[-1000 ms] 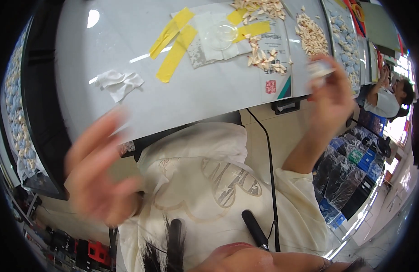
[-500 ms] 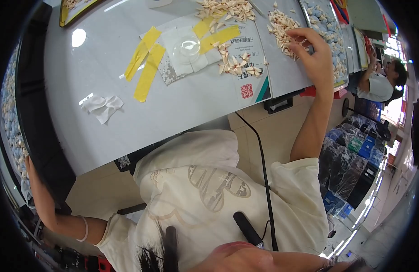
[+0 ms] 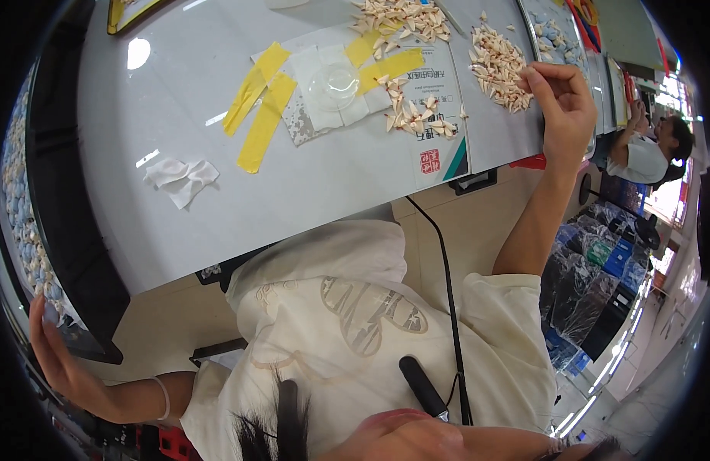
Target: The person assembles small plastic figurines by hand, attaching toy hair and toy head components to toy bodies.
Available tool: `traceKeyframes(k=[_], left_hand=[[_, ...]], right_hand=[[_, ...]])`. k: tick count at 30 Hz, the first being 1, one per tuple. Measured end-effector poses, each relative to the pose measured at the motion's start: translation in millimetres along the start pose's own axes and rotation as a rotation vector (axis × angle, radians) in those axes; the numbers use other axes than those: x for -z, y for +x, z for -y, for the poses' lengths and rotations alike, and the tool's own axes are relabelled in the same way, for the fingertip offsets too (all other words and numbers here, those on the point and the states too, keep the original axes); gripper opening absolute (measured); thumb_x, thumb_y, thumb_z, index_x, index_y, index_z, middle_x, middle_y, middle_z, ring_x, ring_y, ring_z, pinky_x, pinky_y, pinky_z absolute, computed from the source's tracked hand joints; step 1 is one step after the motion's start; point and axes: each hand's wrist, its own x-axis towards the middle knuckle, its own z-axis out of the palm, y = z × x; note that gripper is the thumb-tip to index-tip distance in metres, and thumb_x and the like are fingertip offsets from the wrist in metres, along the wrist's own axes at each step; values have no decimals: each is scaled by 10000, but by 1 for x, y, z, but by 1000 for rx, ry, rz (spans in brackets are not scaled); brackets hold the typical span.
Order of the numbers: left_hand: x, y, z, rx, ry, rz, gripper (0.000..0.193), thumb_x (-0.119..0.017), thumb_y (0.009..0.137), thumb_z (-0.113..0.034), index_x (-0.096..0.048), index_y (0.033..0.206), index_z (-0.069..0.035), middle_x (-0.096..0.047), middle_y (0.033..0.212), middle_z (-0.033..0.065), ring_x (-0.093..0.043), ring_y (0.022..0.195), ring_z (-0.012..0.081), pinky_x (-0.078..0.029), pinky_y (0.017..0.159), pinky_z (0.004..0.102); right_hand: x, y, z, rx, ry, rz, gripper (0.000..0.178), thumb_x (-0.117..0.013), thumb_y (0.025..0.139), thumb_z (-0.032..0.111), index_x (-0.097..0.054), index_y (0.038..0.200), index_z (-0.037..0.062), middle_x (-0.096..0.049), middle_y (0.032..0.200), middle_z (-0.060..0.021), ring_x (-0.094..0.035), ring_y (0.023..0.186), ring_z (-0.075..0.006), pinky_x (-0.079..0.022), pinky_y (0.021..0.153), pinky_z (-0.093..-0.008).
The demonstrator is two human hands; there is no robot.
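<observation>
Head view, clock read from picture centre. Right hand (image 3: pixel 566 100) at 2 o'clock: thumb and index drawn in to a narrow pinch, other fingers curled, right at the 3 o'clock edge of the small pile (image 3: pixel 499 69) of cream pointed pieces with reddish tips. Can't tell if a piece sits between the fingertips. Pile itself is at 1 o'clock, on the grey tabletop (image 3: pixel 224 230).

Left hand (image 3: pixel 59 357) at 8 o'clock: fingers extended upward, at the near end of the left tray (image 3: pixel 24 200) of blue and cream pieces, which runs along 9 o'clock. Grey-blue patch shows by the fingers; can't tell whether it's held or just behind them.

Larger heap (image 3: pixel 405 21) of similar cream pieces just past 12, more scattered below it on the printed board (image 3: pixel 439 150). Clear round disc (image 3: pixel 333 86) at 12 lies on a white sheet (image 3: pixel 316 119). Yellow tape strips (image 3: pixel 266 123) either side of the disc, two at 11, two toward 12:30. Crumpled white cloth (image 3: pixel 182 180) at 10. Right tray (image 3: pixel 558 38), also blue and cream, at 1:30, beyond the small pile. Co-worker (image 3: pixel 639 157) at 2:30, well apart.
</observation>
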Motion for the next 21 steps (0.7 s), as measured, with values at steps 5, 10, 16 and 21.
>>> traceKeyframes(k=[5,10,16,21], left_hand=[[-19,-23,-8,-222,-1055,6,243,-394,857,-137,-502,1028,-2,-398,1162,226,-472,963,301,-347,870,337],[-109,-29,-102,-173,-1589,420,322,-613,737,-203,-421,903,-6,-383,1081,186,-539,786,261,-498,586,237],[-150,-32,-133,173,-1704,537,336,-583,770,-174,-424,988,26,-478,999,161,-545,789,186,-471,651,250],[-154,-31,-141,233,-1688,572,407,-538,782,-356,-444,978,-11,-505,883,108,-518,728,166,-401,587,217]], right_hand=[[-16,-22,13,-37,63,-12,105,-567,728,-41,-573,833,-42,-573,774,-56,-535,678,-90,-433,631,-180],[-50,-20,30,89,228,245,126,-569,711,-65,-582,834,-42,-576,780,-50,-534,683,-96,-433,639,-175],[-81,3,53,-39,277,371,135,-615,665,-49,-587,795,-24,-590,783,-64,-548,719,-110,-437,642,-204],[-98,14,61,48,133,492,136,-627,671,-23,-587,800,-20,-587,786,-65,-560,736,-128,-445,673,-216]])
